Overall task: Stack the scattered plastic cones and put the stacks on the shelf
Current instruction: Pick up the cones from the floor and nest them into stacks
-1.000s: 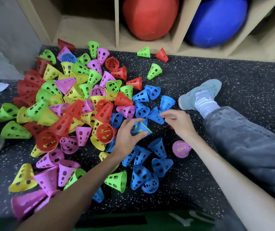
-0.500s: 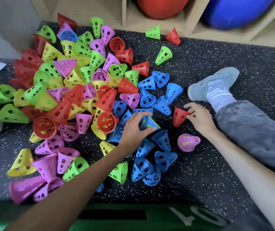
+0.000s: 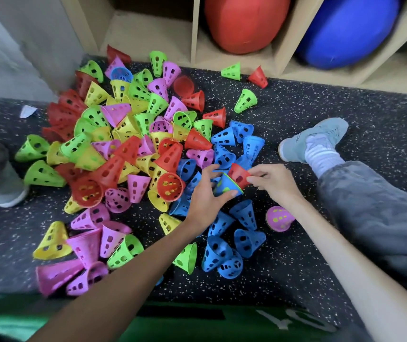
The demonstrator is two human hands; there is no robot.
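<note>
I sit on a dark rubber floor flecked with white. Perforated plastic cones in red, yellow, green, pink and blue lie heaped toward its far left corner. One pink cone lies apart by my leg. A green cone and a red one lie at the far edge, against the wooden shelf.

Head view, steeply down, near floor
</note>
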